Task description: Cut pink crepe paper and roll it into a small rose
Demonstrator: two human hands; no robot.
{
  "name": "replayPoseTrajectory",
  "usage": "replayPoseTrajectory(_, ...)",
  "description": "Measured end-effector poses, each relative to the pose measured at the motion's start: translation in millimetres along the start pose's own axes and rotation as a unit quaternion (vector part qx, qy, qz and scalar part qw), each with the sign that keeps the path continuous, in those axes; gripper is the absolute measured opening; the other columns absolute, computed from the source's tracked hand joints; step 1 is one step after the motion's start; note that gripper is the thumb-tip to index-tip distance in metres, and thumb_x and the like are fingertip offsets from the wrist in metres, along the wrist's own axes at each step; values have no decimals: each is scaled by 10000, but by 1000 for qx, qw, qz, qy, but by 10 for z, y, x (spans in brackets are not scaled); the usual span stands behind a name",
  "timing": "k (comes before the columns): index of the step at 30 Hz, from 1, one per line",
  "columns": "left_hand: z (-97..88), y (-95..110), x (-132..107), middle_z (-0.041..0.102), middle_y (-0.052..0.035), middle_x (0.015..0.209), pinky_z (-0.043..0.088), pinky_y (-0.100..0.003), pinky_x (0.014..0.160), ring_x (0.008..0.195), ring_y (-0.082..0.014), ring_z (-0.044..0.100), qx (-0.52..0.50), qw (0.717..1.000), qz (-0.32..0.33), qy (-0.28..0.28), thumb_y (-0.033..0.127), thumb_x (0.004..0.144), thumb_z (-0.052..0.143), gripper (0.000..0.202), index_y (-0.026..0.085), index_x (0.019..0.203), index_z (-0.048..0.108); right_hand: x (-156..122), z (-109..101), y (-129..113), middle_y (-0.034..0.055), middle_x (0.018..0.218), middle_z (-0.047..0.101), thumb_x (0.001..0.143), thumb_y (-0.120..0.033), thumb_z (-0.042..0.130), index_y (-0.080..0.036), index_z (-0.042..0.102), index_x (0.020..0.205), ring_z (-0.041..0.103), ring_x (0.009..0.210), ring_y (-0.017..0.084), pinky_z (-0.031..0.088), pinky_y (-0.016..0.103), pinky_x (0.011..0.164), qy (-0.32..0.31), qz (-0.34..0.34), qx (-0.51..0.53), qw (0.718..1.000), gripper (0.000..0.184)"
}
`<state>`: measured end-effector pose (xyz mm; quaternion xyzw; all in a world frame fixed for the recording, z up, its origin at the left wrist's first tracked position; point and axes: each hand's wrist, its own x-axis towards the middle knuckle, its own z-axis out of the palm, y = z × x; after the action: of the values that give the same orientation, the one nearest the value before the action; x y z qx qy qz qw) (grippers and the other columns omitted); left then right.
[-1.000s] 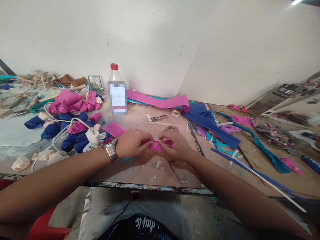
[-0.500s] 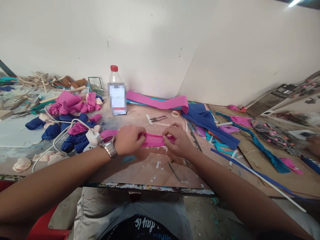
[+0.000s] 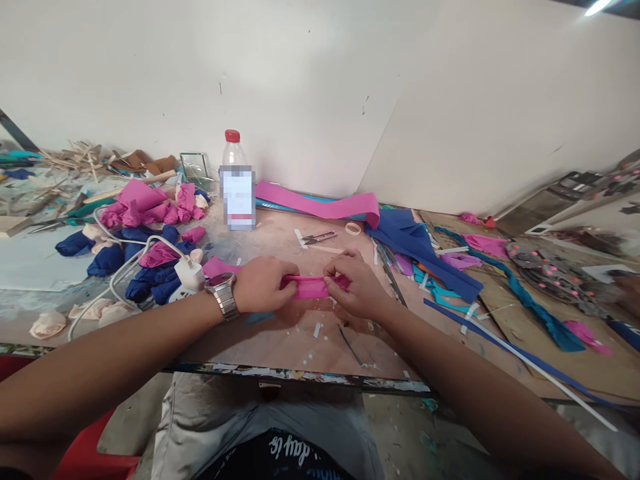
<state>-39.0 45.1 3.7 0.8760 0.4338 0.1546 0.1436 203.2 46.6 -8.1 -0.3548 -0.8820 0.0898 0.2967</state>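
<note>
pink strip (image 3: 312, 288), pinched between left hand (image 3: 264, 285) and right hand (image 3: 359, 285), looks folded but not yet bundled; finished-looking bundles (image 3: 105, 261) lie left of the grip.

Moderate, diffuse light. Lamp (image 3: 597, 7) at top right blown out white. Pale wall (image 3: 310, 100) takes a soft sheen. Soft shadows on the tabletop (image 3: 280, 350) under my left hand (image 3: 263, 285) and right hand (image 3: 357, 285); floor (image 3: 400, 440) below reads dimmer. Wide lens stretches my forearms (image 3: 125, 353) toward the edges. Far right smeary. Pixelated block (image 3: 237, 197) over the bottle (image 3: 233, 152).
</note>
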Motion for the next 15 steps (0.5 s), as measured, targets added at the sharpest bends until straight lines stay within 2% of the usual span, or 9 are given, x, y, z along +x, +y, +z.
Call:
replayPoseTrajectory(5,4,38,-27,741,-38,769,312,-293,612,680,-180,620,-59,996,59,-26,407,961,497,315,203,901,729,6,70,-84,14,757,670,919,-238,579,-204,589,827,564,708,173,387,354,795,-34,-27,23,999,99)
replayPoseTrajectory(9,13,43,-23,706,-21,704,298,-278,599,627,-150,579,-65,995,66,-35,351,977,494,306,194,837,716,-5,98,-137,18,761,682,926,-230,586,-203,612,833,575,712,172,396,337,768,-23,-32,28,999,100)
replayPoseTrajectory(15,23,21,-13,672,-5,667,274,-269,586,605,-123,547,-100,991,79,-44,365,996,502,338,175,791,693,-13,77,-138,24,780,706,915,-241,607,-203,652,865,597,721,173,419,334,761,-33,-23,44,998,77)
